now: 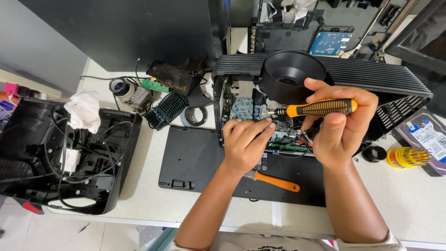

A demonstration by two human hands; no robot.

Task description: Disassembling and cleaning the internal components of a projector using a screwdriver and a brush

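Opened projector [399, 79], circuit boards exposed; right hand [337, 128] holds orange-black screwdriver [320, 108]; left hand [244, 144] fingertips on board, possibly steadying a screw.

Electronics repair workshop. White workbench [409, 200] crowded with opened black projector housing [371, 76], exposed circuit boards [241, 108], second gutted black casing [69, 158] full of loose wires. Loose lens [121, 87], small green board [155, 85], blue circuit board [330, 43] at back, bare hard drive [428, 138], yellow screwdriver bit set [409, 157], spare orange-handled screwdriver [276, 181] lying about.
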